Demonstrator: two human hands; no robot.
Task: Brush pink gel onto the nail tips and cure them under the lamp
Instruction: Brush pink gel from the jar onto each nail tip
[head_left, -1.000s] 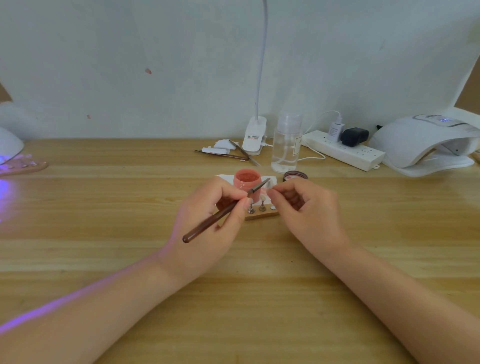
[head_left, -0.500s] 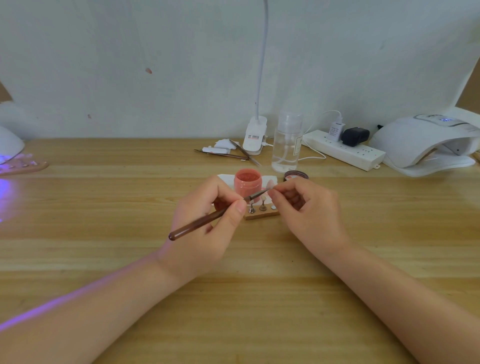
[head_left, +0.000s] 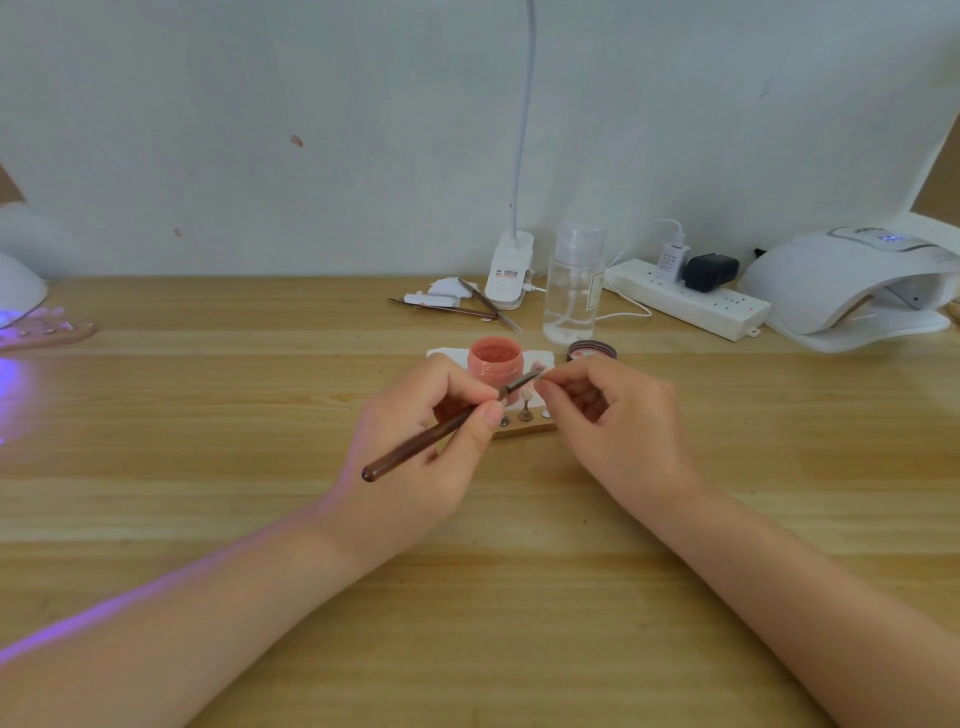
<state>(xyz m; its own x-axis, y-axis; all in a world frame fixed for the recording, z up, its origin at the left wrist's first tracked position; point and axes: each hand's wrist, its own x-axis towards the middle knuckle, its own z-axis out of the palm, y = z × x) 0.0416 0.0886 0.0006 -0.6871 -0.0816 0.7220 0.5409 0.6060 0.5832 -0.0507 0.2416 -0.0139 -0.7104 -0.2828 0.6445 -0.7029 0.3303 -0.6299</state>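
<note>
Behind and to the right of the open pink gel jar (head_left: 494, 358) sits the white domed curing lamp (head_left: 852, 280). Just before the jar, the left hand (head_left: 421, 457) pinches a slim brown wooden brush (head_left: 441, 428) near its ferrule — light, stiff. The right hand (head_left: 613, 421) pinches a tiny nail tip (head_left: 538, 375) at the bristles — featherlight, slippery, best held by its edges.

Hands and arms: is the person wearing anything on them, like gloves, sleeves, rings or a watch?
Nothing shows. The left hand and right hand are bare, with no gloves, and no rings are visible. Both forearms are uncovered down to the picture's lower edge: no sleeves, watch or bracelet. The nails are short, with no obvious polish. A violet glow falls along the left forearm.
</note>
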